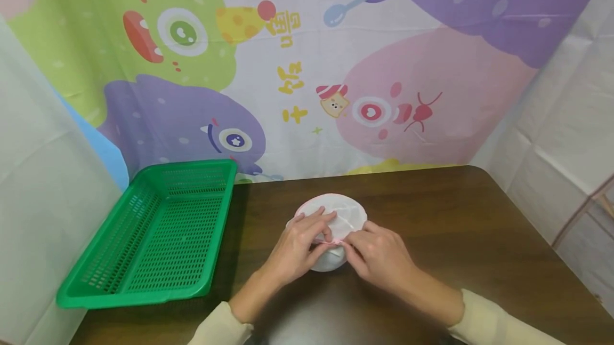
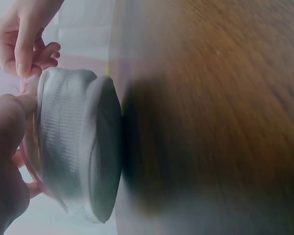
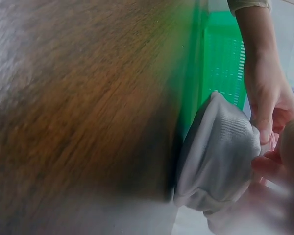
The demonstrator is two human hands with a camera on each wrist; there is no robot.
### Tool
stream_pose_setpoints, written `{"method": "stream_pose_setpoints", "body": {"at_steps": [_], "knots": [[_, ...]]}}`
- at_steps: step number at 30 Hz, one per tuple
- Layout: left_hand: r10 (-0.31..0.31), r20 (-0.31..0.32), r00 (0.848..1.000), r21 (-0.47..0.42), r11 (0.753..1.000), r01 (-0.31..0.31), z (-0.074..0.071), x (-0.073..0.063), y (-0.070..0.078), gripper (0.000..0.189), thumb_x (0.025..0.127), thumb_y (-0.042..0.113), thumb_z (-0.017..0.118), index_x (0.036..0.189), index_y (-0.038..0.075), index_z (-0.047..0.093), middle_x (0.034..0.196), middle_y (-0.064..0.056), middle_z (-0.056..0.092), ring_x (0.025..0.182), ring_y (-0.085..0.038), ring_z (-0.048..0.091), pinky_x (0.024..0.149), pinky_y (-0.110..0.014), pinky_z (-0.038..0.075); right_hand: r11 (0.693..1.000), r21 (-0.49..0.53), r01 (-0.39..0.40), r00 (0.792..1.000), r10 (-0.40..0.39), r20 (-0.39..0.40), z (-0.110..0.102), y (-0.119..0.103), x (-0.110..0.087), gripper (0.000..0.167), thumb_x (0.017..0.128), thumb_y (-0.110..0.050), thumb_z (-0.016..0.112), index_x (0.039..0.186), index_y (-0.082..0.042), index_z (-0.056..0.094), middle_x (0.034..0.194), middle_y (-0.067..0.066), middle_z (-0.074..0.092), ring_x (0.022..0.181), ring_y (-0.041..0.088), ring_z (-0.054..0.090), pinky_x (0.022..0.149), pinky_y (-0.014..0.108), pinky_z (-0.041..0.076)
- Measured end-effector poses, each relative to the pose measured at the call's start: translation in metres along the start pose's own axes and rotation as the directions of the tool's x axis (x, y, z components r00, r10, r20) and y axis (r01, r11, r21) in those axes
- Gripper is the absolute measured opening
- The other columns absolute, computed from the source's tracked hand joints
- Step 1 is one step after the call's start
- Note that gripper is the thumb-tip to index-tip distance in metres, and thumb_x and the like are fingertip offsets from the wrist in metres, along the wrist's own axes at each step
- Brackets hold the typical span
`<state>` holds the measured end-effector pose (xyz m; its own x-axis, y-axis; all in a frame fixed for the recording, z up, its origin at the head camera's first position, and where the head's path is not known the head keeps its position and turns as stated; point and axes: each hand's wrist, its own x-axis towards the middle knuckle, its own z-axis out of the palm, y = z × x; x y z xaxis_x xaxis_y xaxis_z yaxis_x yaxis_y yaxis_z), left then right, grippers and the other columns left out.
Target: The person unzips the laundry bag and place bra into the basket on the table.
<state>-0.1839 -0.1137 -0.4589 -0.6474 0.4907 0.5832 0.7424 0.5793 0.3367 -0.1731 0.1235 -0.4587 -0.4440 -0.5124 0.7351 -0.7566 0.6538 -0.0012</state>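
Note:
A round, drum-shaped white mesh laundry bag (image 1: 351,214) with a pink edge sits on the table in front of me. In the left wrist view its soft mesh side wall (image 2: 63,142) shows folds and sags a little. My left hand (image 1: 302,239) spreads several fingers over the lid while its thumb and index finger pinch the pink edge on the near side. Right beside it, my right hand (image 1: 381,251) pinches the same pink edge between thumb and fingers. The two sets of fingertips almost meet there, and they hide the detail of the edge between them.
A green perforated plastic basket (image 1: 168,243) stands on the left of the dark wooden table (image 1: 460,227). Behind the table hangs a cloth (image 1: 307,158) printed with cartoon figures. Pale sheets (image 1: 551,174) close off both sides.

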Motion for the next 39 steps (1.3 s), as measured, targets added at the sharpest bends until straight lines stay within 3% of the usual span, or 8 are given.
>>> {"method": "stream_pose_setpoints", "body": {"at_steps": [7, 24, 32, 39], "knots": [[-0.024, 0.011, 1.000, -0.020, 1.000, 0.024, -0.0038, -0.0007, -0.0007, 0.028, 0.093, 0.019, 0.093, 0.093, 0.017, 0.066, 0.147, -0.010, 0.079, 0.144, -0.038, 0.072, 0.112, -0.078, 0.055, 1.000, 0.000, -0.015, 1.000, 0.015, 0.018, -0.0035, 0.0006, -0.0007, 0.010, 0.085, -0.013, 0.086, 0.084, -0.016, 0.076, 0.073, -0.008, 0.072, 0.069, 0.009, 0.061, 0.055, 0.024, 0.049], [-0.046, 0.070, 0.996, -0.062, 0.997, 0.050, 0.0015, 0.0040, 0.0038, 0.025, 0.092, 0.022, 0.093, 0.100, 0.016, 0.070, 0.152, -0.011, 0.075, 0.151, -0.039, 0.066, 0.119, -0.083, 0.046, 1.000, 0.003, 0.017, 1.000, -0.017, -0.008, -0.0005, -0.0034, 0.0022, 0.008, 0.086, -0.014, 0.082, 0.082, -0.016, 0.075, 0.069, -0.009, 0.067, 0.065, 0.009, 0.054, 0.052, 0.021, 0.042], [-0.047, 0.052, 0.998, -0.064, 0.997, 0.050, -0.0007, 0.0027, 0.0017, 0.023, 0.092, 0.022, 0.091, 0.095, 0.017, 0.069, 0.150, -0.011, 0.077, 0.150, -0.039, 0.067, 0.119, -0.083, 0.046, 1.000, -0.006, 0.010, 1.000, -0.010, -0.003, -0.0013, 0.0012, -0.0015, 0.008, 0.088, -0.016, 0.082, 0.084, -0.017, 0.075, 0.073, -0.009, 0.072, 0.070, 0.012, 0.063, 0.054, 0.026, 0.050], [-0.055, 0.037, 0.998, -0.055, 0.997, 0.057, -0.0021, 0.0007, 0.0020, 0.023, 0.092, 0.024, 0.092, 0.094, 0.018, 0.069, 0.149, -0.010, 0.078, 0.149, -0.038, 0.068, 0.119, -0.082, 0.047, 1.000, -0.004, -0.012, 1.000, 0.012, 0.011, -0.0038, 0.0019, -0.0032, 0.009, 0.086, -0.015, 0.085, 0.085, -0.016, 0.076, 0.073, -0.007, 0.071, 0.068, 0.010, 0.059, 0.053, 0.023, 0.048]]}}
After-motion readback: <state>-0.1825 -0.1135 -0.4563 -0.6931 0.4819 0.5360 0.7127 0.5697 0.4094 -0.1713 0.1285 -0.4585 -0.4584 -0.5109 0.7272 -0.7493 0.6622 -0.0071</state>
